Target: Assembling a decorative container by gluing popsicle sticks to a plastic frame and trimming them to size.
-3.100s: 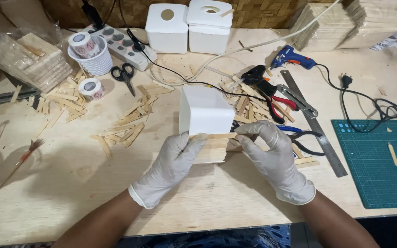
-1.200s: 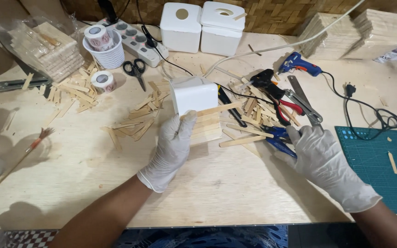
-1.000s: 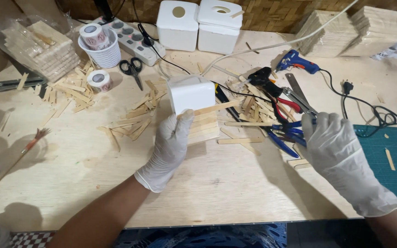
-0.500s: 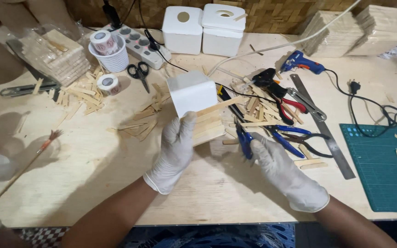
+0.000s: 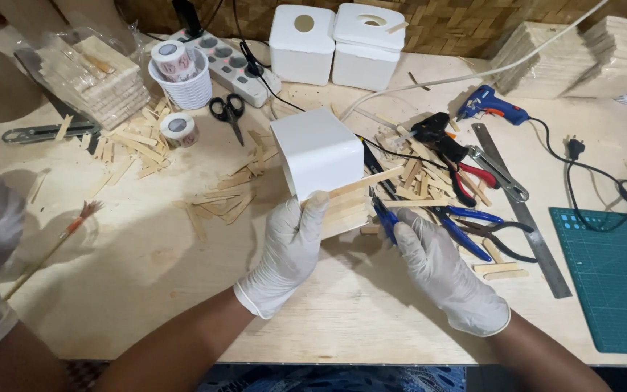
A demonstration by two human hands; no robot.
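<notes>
The gloved left hand (image 5: 289,250) grips a white box (image 5: 318,152) clad with wooden sticks (image 5: 348,207). The gloved right hand (image 5: 440,268) holds blue-handled pliers (image 5: 384,218) beside it.

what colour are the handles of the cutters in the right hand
Blue, seen in the head view: the cutters in the gloved right hand.

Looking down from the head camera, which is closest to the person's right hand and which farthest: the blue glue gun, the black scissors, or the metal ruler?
From the right hand:
1. Metal ruler, just to its right on the table.
2. Blue glue gun, farther back and to the right.
3. Black scissors, farthest, far back on the left, beyond the white box.
</notes>
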